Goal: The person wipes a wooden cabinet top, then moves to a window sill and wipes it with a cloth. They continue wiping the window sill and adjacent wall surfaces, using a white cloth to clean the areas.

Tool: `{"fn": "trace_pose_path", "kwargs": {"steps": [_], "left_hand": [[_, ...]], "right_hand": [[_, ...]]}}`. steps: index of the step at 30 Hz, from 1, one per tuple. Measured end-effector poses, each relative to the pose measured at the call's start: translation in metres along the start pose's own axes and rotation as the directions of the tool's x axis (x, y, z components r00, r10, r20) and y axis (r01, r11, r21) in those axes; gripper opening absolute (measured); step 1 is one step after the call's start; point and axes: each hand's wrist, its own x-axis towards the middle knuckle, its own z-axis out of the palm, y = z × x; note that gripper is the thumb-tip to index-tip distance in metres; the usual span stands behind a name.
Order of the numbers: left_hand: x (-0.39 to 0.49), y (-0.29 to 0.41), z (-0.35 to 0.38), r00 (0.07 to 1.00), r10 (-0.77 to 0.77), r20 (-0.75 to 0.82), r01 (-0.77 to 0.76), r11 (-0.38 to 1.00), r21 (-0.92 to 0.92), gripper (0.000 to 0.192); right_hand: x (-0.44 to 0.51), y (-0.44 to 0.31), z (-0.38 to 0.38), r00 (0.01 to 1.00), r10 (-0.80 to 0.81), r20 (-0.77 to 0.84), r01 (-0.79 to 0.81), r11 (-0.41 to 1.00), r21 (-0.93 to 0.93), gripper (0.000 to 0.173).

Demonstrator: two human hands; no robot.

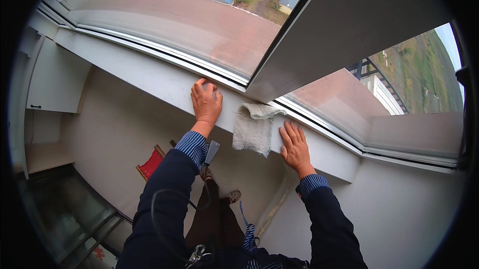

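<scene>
A white windowsill point(157, 78) runs across the view below the window frames. My left hand point(206, 100) rests on it with the fingers curled, near the foot of the wide frame post; nothing shows in its grasp, though its palm side is hidden. A folded, off-white cloth point(254, 130) lies on the sill between my hands, its lower part hanging over the front edge. Just right of the cloth, my right hand point(295, 145) lies palm down on the sill, fingers spread and holding nothing.
A wide grey window post point(329, 33) rises between two glass panes. A white cabinet point(56, 78) stands at the left. Below are a red fabric seat point(150, 164), a grey device with a cable point(212, 152) and a blue-white striped cord point(249, 231).
</scene>
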Motion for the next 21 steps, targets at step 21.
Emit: {"fn": "trace_pose_path", "kwargs": {"steps": [21], "left_hand": [[-0.05,0.016,0.011,0.805,0.51,0.304,-0.538,0.843,0.01,0.052]], "right_hand": [[-0.001,-0.001,0.001,0.999,0.028,0.035,-0.027,0.999,-0.021,0.064]]}}
